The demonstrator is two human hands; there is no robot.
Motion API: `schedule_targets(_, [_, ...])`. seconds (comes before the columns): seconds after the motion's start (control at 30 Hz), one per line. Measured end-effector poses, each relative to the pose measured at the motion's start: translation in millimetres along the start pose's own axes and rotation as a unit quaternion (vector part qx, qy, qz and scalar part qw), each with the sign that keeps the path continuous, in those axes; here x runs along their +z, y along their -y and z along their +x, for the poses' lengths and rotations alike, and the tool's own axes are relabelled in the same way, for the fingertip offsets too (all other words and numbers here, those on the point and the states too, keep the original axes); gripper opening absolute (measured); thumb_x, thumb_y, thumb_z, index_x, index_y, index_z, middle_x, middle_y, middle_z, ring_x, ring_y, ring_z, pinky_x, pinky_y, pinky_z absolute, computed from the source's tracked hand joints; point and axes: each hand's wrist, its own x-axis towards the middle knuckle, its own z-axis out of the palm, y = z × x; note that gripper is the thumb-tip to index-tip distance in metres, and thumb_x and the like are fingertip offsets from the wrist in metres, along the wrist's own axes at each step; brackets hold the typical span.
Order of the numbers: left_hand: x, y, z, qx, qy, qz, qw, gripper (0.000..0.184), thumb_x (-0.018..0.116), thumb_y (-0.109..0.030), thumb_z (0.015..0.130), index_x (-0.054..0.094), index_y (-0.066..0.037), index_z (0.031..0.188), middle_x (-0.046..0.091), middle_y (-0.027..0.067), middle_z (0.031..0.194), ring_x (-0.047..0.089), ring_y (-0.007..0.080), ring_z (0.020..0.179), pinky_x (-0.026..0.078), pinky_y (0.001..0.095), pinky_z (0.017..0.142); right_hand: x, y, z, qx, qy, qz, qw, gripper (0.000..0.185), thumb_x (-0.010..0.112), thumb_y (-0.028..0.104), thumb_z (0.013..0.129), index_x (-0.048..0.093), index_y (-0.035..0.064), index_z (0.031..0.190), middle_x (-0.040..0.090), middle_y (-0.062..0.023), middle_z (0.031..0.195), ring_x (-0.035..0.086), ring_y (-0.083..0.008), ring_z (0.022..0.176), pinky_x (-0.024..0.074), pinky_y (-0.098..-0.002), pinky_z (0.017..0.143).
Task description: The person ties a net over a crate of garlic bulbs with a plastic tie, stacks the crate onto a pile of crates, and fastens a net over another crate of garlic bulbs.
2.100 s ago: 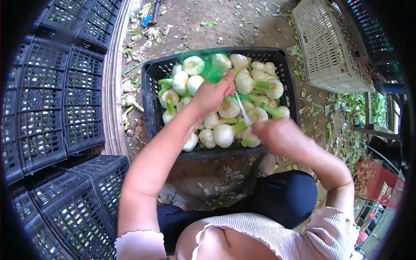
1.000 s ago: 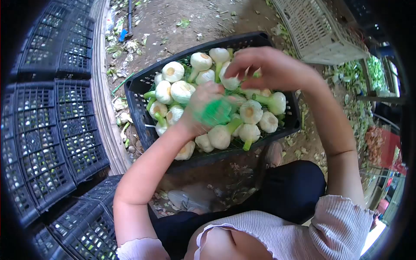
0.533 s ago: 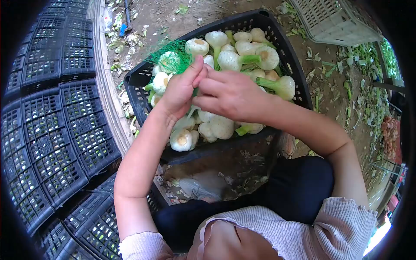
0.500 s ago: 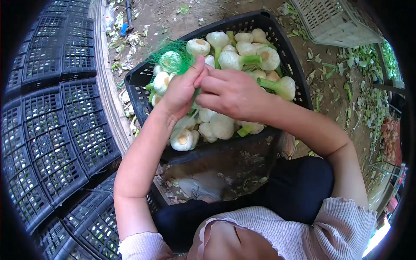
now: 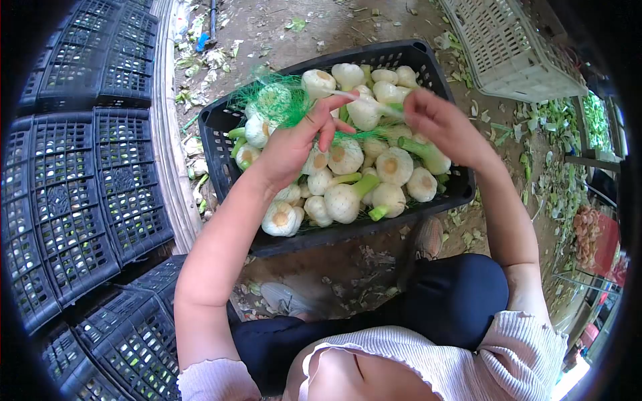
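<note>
My left hand (image 5: 304,137) is over the left half of a black crate (image 5: 334,237), fingers partly curled around the gathered part of a green mesh net (image 5: 294,107). The net wraps a white bulb (image 5: 273,100), and a few green strands trail right from under my fingers. A thin pale strip (image 5: 371,103), blurred by motion, stretches from beside my left hand to my right hand (image 5: 438,123), whose fingers are pinched on its end. Fresh garlic bulbs (image 5: 344,202) with cut green stems fill the crate below both hands.
Black lattice crates (image 5: 120,184) holding pale bulbs are stacked at left beside a pale ledge (image 5: 170,134). A white plastic crate (image 5: 511,50) stands at upper right. Leaf scraps (image 5: 548,160) litter the ground. Brown bulbs (image 5: 587,230) hang or lie at far right.
My hands have parted: the right has moved right and the pale strip is now stretched between them. The left has stayed near the net. The view has shifted slightly, with the crate lower.
</note>
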Motion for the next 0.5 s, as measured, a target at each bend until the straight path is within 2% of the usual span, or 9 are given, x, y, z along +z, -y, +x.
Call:
schedule_targets(0.07, [-0.9,2.4,-2.2,0.021,-0.007,-0.018,1.000,0.051,0.026,-0.045,0.089,0.033,-0.011,0.051,0.044,0.0124,0.119,0.045,0.0166,0.091,0.024,0.0342,0.094,2.3,7.0,-9.0,0.031,0.073,-0.047,0.996,0.011,0.048,0.012,0.079,0.044,0.0024,0.080,0.043,-0.0056,0.062,0.039,-0.0123,0.059,0.0369,-0.0265,0.055])
schedule_targets(0.13, [0.2,3.7,-0.7,0.057,-0.016,-0.032,0.998,0.051,0.026,-0.045,0.088,0.033,-0.011,0.051,0.048,0.0119,0.112,0.044,0.0166,0.089,0.025,0.0335,0.092,-5.5,14.1,-18.3,0.055,0.111,-0.069,0.990,0.009,0.048,0.011,0.078,0.044,0.0026,0.079,0.043,-0.0058,0.061,0.039,-0.0129,0.058,0.0373,-0.0276,0.055])
schedule_targets(0.27, [-5.3,9.8,0.3,0.052,-0.016,-0.030,0.998,0.050,0.027,-0.044,0.089,0.033,-0.012,0.051,0.049,0.0065,0.088,0.042,0.0159,0.083,0.027,0.0297,0.087,-15.9,27.2,-39.0,0.073,0.134,-0.085,0.985,0.005,0.047,0.006,0.077,0.043,0.0029,0.075,0.039,-0.0022,0.060,0.038,-0.0122,0.056,0.0345,-0.0267,0.052])
schedule_targets(0.33, [-4.2,9.6,2.1,0.042,-0.025,-0.037,0.998,0.049,0.026,-0.042,0.090,0.032,-0.012,0.051,0.045,0.0036,0.078,0.041,0.0153,0.082,0.027,0.0280,0.084,-17.4,39.5,-46.4,0.059,0.151,-0.143,0.976,0.004,0.049,0.006,0.076,0.048,0.0031,0.077,0.046,-0.0052,0.062,0.046,-0.0173,0.056,0.0379,-0.0289,0.053])
schedule_targets(0.37, [-4.4,9.5,3.9,0.016,-0.037,-0.022,0.999,0.049,0.028,-0.042,0.089,0.033,-0.011,0.052,0.046,0.0035,0.075,0.041,0.0148,0.080,0.028,0.0280,0.082,-17.0,44.6,-49.2,0.050,0.158,-0.173,0.971,0.005,0.050,0.006,0.075,0.050,0.0032,0.079,0.050,-0.0067,0.062,0.050,-0.0198,0.057,0.0396,-0.0300,0.054])
schedule_targets(0.43, [-3.4,10.2,7.0,-0.036,-0.062,0.005,0.997,0.049,0.031,-0.044,0.088,0.036,-0.010,0.053,0.047,0.0032,0.069,0.042,0.0137,0.076,0.030,0.0281,0.079,-6.0,57.7,-49.7,-0.010,0.250,-0.168,0.954,0.007,0.051,0.006,0.075,0.054,0.0044,0.081,0.055,-0.0084,0.068,0.054,-0.0229,0.062,0.0426,-0.0313,0.057])
schedule_targets(0.47, [1.4,1.3,7.3,-0.088,-0.075,0.074,0.991,0.049,0.033,-0.045,0.087,0.037,-0.010,0.053,0.047,0.0032,0.066,0.042,0.0135,0.071,0.031,0.0283,0.076,3.0,67.1,-48.4,-0.039,0.295,-0.166,0.940,0.009,0.051,0.007,0.075,0.055,0.0050,0.083,0.057,-0.0093,0.070,0.057,-0.0244,0.065,0.0441,-0.0320,0.058])
schedule_targets(0.5, [9.2,-14.7,8.0,-0.139,-0.086,0.142,0.976,0.050,0.035,-0.047,0.086,0.039,-0.009,0.054,0.046,0.0032,0.062,0.043,0.0134,0.067,0.033,0.0285,0.074,22.2,73.6,-45.4,-0.124,0.304,-0.103,0.939,0.012,0.050,0.017,0.077,0.053,0.0066,0.082,0.054,-0.0145,0.066,0.055,-0.0313,0.063,0.0435,-0.0398,0.057])
